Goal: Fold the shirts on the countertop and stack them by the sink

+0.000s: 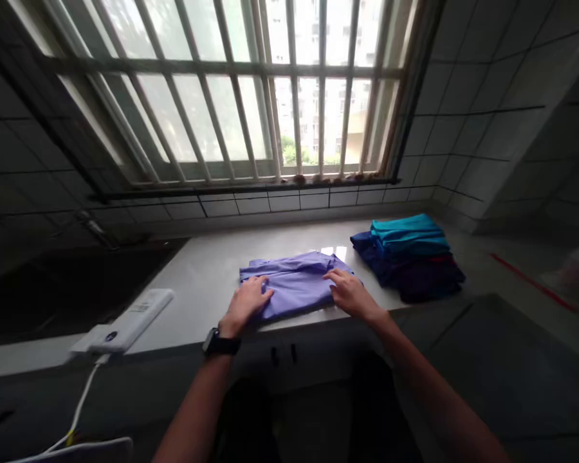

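Note:
A folded purple garment lies on the counter in front of me, with some wrinkled layers along its far edge. My left hand rests on its left end, thumb and fingers apart. A black watch sits on that wrist. At the right end of the cloth is my right hand, its fingers curved and apart on the fabric. Neither hand visibly grips the cloth. To the right of my right hand lies a stack of folded clothes, a teal one on top of dark blue and purple ones.
The white counter runs below a barred window. At left are a dark sink with a faucet and a white power bank with a cable. A red strip lies far right.

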Demonstrator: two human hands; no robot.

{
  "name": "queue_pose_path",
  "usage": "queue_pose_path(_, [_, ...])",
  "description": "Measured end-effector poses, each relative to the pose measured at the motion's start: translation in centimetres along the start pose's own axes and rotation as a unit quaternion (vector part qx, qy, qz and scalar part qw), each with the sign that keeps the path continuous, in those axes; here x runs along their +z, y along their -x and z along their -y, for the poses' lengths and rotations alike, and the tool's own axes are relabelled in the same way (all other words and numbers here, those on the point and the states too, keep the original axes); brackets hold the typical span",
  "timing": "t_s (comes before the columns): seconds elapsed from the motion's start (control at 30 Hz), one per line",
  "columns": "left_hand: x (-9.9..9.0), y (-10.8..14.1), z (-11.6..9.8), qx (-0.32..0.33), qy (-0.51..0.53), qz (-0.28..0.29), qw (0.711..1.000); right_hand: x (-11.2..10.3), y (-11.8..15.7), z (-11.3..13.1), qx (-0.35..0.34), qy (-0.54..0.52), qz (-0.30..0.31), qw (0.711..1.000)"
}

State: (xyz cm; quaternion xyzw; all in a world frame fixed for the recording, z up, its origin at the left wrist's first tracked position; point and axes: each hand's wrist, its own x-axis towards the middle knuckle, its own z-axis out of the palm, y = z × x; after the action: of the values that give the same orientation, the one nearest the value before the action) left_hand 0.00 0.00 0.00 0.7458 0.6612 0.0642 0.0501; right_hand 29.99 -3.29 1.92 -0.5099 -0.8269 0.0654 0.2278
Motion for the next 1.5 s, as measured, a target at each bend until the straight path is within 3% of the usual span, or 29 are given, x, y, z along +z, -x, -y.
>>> queue_pose_path(0.07, [0.5,-0.1,-0.2,0.008,-0.001,-0.014,1.000,1.3,-2.0,0.2,-0.010,-0.017,0.060,0.998])
queue_pose_path(0.13, [0.8,-0.1,-0.3,0.010,0.001,-0.022,1.000,2.3,-3.8,0.4,0.005,-0.014,0.073,0.997])
queue_pose_path(0.3, [0.2,0.0,-0.1,-0.010,0.005,-0.018,1.000,2.6,-6.2,1.7,0.121,0.054,-0.048,0.990])
queue_pose_path(0.43, [-0.8,-0.8,0.1,0.013,-0.002,-0.004,1.000,1.2,-4.4,3.1,0.124,0.064,0.001,0.990])
queue_pose_path(0.57, [-1.5,-3.0,1.1,-0.019,-0.009,0.041,0.999,0.7,-1.9,4.4,0.201,0.098,0.101,0.969])
queue_pose_path(0.7, [-1.3,-4.3,2.9,-0.031,0.022,0.101,0.994,2.5,-0.8,5.8,0.230,0.128,0.166,0.950])
queue_pose_path(0.83, [-1.7,-2.7,2.8,-0.026,0.001,0.090,0.996,4.4,-1.2,6.0,0.250,0.142,0.164,0.944])
queue_pose_path(0.93, [-2.5,0.0,0.5,-0.060,-0.064,0.055,0.995,4.2,-2.8,4.1,0.218,0.134,0.171,0.952])
queue_pose_path(1.07, [-3.3,4.0,-3.2,-0.077,-0.130,0.021,0.988,2.4,-5.6,0.7,0.137,0.117,0.193,0.964])
queue_pose_path(1.13, [-3.3,5.9,-4.0,-0.073,-0.130,0.018,0.989,1.7,-5.6,-0.1,0.085,0.101,0.157,0.979])
queue_pose_path(1.23, [-2.4,8.4,-3.0,0.013,-0.075,-0.030,0.997,1.8,-2.1,0.3,-0.049,0.022,0.061,0.997])
queue_pose_path(1.33, [-0.1,9.9,-0.4,0.181,0.008,-0.060,0.982,3.6,3.7,1.1,-0.168,-0.038,0.071,0.982])
queue_pose_path(1.4, [1.4,10.0,1.0,0.225,0.027,-0.068,0.972,5.4,6.7,1.7,-0.178,0.014,0.071,0.981])
queue_pose_path(1.5, [2.3,9.7,1.8,0.206,0.053,-0.075,0.974,8.1,8.2,2.9,-0.129,0.086,0.005,0.988])
